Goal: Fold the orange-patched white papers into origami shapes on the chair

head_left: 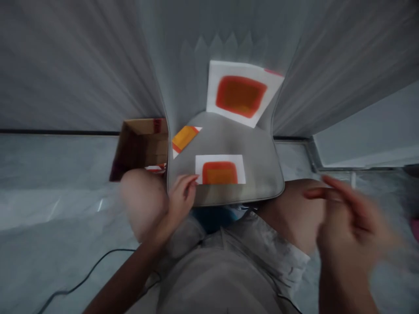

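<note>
My left forearm reaches up from the lower left, the wrist over my thigh, and my left hand (182, 192) sits at the front of the grey chair seat (238, 139). Its fingers are bent, thumb and fingertips drawn close together, at the lower left corner of a white paper rectangle (220, 170) printed with a red-and-orange block; I cannot tell whether I am pinching that corner or only resting on it. The rectangle lies flat near the seat's front edge, just to the right of those fingertips.

My right hand (347, 218) is raised off to the right, well apart from the paper, its fingers partly curled with the index pointing inward; it is too blurred to tell how wide the grip is. Beyond the rectangle, a folded orange-and-white paper piece (185, 139) lies at the seat's left edge, and a larger printed sheet (242, 96) tilts against the backrest (183, 65).
</note>
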A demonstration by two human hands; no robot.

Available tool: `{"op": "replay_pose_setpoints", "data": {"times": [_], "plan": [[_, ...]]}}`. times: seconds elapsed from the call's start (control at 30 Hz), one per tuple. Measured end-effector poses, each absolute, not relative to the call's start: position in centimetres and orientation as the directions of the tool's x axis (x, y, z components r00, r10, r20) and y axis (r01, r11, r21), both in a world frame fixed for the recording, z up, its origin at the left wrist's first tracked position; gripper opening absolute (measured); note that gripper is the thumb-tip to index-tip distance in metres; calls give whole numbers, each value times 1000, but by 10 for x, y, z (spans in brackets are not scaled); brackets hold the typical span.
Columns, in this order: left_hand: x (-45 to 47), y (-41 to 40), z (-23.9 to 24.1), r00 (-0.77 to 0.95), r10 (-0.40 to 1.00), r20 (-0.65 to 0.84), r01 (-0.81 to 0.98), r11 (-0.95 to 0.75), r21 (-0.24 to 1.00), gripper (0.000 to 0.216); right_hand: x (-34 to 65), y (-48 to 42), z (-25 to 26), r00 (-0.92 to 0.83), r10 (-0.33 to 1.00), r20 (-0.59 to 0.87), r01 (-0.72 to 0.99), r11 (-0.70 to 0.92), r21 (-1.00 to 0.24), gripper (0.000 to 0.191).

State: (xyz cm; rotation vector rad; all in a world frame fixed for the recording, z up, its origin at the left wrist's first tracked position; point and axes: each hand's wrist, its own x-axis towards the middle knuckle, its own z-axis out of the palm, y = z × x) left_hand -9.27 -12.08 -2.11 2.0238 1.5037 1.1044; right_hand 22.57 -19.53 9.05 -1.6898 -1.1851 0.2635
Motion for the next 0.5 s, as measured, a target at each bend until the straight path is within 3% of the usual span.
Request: {"op": "replay_pose_setpoints", "data": {"times": [0.13,0.27,0.37,0.5], "plan": [[-84,-116,-44,306,879,366,636,-475,608,25,213,-163,27,335,920,204,592,-38,-805,31],[-83,-105,-52,397,846,357,633,-534,561,24,201,-141,-32,119,964,239,680,96,-727,37],[-81,-96,-56,421,833,359,634,-553,541,27,196,-132,-51,96,952,292,776,112,-621,41],[-77,-96,-58,417,835,359,663,-550,508,33,199,-132,-56,-83,954,287,868,211,-450,50]]}}
